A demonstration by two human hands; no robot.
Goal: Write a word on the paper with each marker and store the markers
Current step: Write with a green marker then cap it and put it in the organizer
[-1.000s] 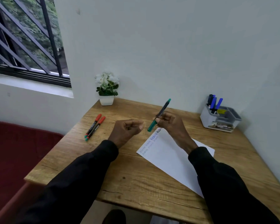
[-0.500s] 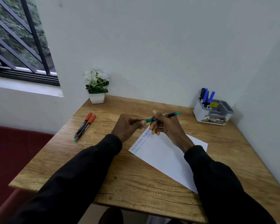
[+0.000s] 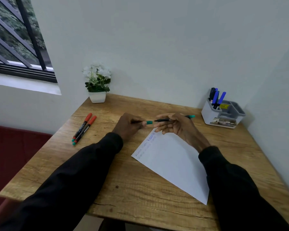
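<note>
The left hand pinches the green cap just beside the tip of the green marker, which the right hand grips with curled fingers. The paper lies beneath the right hand.

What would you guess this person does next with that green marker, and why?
Probably lower the green marker in the right hand to the paper and write a word. The left hand pinches the green cap, which looks clear of the tip, and the paper shows only bluish words along its far edge.
</note>
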